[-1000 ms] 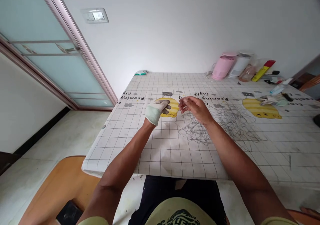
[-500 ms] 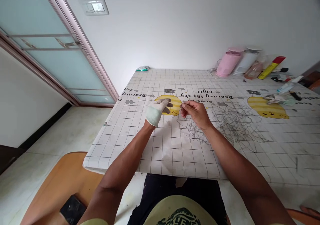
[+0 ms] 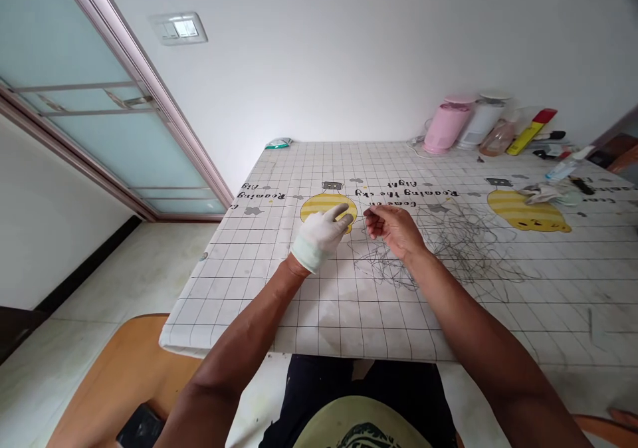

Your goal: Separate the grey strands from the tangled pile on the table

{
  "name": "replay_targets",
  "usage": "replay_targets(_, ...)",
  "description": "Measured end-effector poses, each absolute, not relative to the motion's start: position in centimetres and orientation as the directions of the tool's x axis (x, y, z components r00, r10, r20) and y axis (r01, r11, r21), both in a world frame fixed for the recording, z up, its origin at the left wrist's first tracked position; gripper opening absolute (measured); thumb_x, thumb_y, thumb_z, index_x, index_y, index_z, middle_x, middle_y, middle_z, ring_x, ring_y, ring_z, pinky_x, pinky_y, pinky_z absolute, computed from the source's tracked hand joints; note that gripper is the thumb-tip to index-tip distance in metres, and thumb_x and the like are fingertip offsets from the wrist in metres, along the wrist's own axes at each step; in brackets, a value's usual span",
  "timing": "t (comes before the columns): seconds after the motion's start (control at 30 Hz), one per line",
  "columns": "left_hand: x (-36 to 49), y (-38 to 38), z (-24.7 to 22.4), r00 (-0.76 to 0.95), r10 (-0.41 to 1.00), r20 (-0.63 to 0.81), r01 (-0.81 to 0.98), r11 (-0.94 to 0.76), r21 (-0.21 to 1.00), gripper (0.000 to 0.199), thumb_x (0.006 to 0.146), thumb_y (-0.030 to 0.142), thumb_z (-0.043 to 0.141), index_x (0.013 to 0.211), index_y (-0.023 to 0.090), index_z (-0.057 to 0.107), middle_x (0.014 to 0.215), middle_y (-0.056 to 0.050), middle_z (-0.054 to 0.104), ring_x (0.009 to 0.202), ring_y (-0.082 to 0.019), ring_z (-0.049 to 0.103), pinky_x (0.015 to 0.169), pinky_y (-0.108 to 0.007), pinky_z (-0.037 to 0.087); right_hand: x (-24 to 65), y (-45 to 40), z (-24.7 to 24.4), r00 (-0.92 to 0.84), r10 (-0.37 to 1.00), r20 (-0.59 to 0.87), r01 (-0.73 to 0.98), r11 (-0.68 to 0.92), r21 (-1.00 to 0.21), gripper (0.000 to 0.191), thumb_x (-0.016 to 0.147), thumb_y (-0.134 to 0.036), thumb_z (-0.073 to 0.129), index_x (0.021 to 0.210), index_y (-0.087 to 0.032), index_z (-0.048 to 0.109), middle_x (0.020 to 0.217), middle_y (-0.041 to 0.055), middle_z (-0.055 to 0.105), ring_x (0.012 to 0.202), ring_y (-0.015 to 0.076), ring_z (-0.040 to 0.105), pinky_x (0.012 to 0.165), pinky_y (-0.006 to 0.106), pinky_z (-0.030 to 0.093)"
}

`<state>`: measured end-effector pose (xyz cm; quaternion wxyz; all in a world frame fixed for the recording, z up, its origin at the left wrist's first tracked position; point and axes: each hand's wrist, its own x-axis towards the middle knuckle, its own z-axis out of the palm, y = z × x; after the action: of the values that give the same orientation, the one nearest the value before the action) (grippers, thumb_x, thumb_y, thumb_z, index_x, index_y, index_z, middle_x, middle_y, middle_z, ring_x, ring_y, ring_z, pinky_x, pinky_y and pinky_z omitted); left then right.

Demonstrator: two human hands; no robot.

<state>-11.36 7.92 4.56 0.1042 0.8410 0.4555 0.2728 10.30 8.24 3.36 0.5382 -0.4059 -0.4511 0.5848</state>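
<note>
My left hand [image 3: 325, 230] wears a white work glove with a pale green cuff. It hovers over a yellow bear print on the tablecloth, its fingers apart, and nothing shows in it. My bare right hand [image 3: 393, 227] is just to the right, thumb and forefinger together, the other fingers curled. Whatever is in that pinch is too fine to make out. Close beside and under my right wrist spreads a loose tangle of thin dark wire-like strands [image 3: 463, 245] on the checked tablecloth [image 3: 343, 328].
At the back right stand a pink cylinder [image 3: 447, 127], a white cylinder [image 3: 482, 122], a pinkish bottle [image 3: 496, 140] and a yellow-red box [image 3: 531, 132]. Nearer lie a crumpled glove [image 3: 551, 192] and a clear bottle [image 3: 571, 163]. A green-white packet [image 3: 278, 143] lies at the back left corner.
My left hand has turned and drawn slightly toward me, its forefinger stretching out. My right hand stays in nearly the same place, its lower fingers a little looser. The view has shifted slightly.
</note>
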Motion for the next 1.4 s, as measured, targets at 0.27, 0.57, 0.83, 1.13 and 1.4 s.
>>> replay_targets(0.27,-12.2,8.0,3.3,0.164,0.894,0.418,0.530,-0.437,0.727,0.020,0.100,0.029,0.061,0.103,0.027,0.081,0.117,-0.005,0.079,0.106,-0.021,0.072,0.099,-0.032,0.053,9.6,7.9,2.8,-0.079,0.997,0.012,0.001,0.012,-1.000,0.046,0.091,-0.063,0.074,0.078,-0.018,0.074,0.070,0.0076,0.070,0.055,0.0183,0.063,0.047,0.031,0.048)
replay_targets(0.57,-12.0,8.4,4.5,-0.105,0.991,0.079,0.223,-0.054,0.973,0.024,0.097,0.034,0.060,0.107,0.023,0.079,0.090,-0.002,0.077,0.075,-0.014,0.070,0.073,-0.026,0.057,7.6,6.5,3.4,-0.168,0.951,0.259,-0.050,0.254,-0.966,0.041,0.093,-0.063,0.074,0.102,-0.023,0.076,0.112,0.0101,0.078,0.112,0.0264,0.073,0.104,0.045,0.058)
replay_targets(0.83,-12.0,8.5,4.7,-0.107,0.991,0.080,0.303,-0.044,0.952,0.023,0.097,0.030,0.057,0.104,0.022,0.078,0.082,-0.001,0.073,0.071,-0.014,0.067,0.069,-0.026,0.054,6.6,6.4,2.2,-0.136,0.962,0.238,-0.081,0.228,-0.970,0.049,0.093,-0.069,0.069,0.105,-0.022,0.078,0.086,0.0065,0.073,0.079,0.0215,0.070,0.082,0.041,0.062)
replay_targets(1.13,-14.1,8.4,5.7,0.060,0.995,0.075,0.475,-0.094,0.875,0.021,0.096,0.029,0.059,0.094,0.023,0.079,0.080,-0.003,0.072,0.074,-0.017,0.065,0.068,-0.029,0.051,9.5,6.6,3.2,-0.435,0.842,0.319,0.539,0.527,-0.657,0.044,0.107,-0.058,0.049,0.085,-0.026,0.069,0.066,0.0011,0.055,0.063,0.0183,0.048,0.061,0.034,0.042)
replay_targets(1.4,-14.2,9.0,5.0,0.110,0.989,0.096,0.521,-0.140,0.842,0.020,0.094,0.029,0.060,0.087,0.024,0.078,0.077,-0.002,0.072,0.070,-0.018,0.063,0.065,-0.029,0.048,10.3,7.3,2.7,-0.542,0.779,0.315,0.588,0.619,-0.521,0.042,0.109,-0.046,0.046,0.073,-0.025,0.054,0.063,-0.0009,0.047,0.058,0.0166,0.038,0.060,0.033,0.030)
